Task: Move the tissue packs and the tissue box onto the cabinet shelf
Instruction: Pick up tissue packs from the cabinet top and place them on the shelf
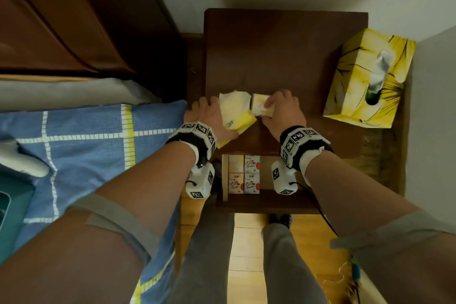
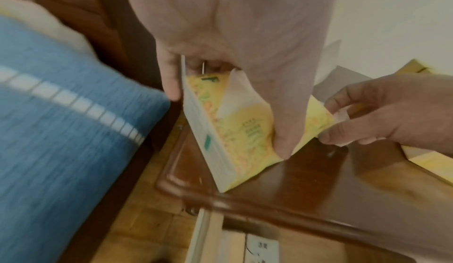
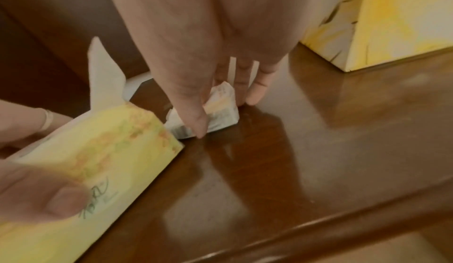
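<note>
The dark glossy wooden cabinet top (image 1: pixel 283 57) carries a yellow flower-printed cardboard tissue box (image 1: pixel 355 96) at its right edge. The left hand (image 1: pixel 209 116) grips a large yellow plastic tissue pack (image 1: pixel 237 116) bearing illegible green writing. The right hand (image 1: pixel 283 111) pinches a small pale yellow tissue pack (image 3: pixel 220 110) resting on the top. White heart-printed packs (image 1: pixel 244 177) occupy the shelf below.

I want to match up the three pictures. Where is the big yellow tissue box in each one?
Head view: the tissue box stands at the right of the cabinet top, apart from both hands.
Left wrist view: only a yellow corner shows at the right edge, behind the right hand.
Right wrist view: top right corner.
Shared landmark: the small tissue pack that the right hand pinches.
</note>
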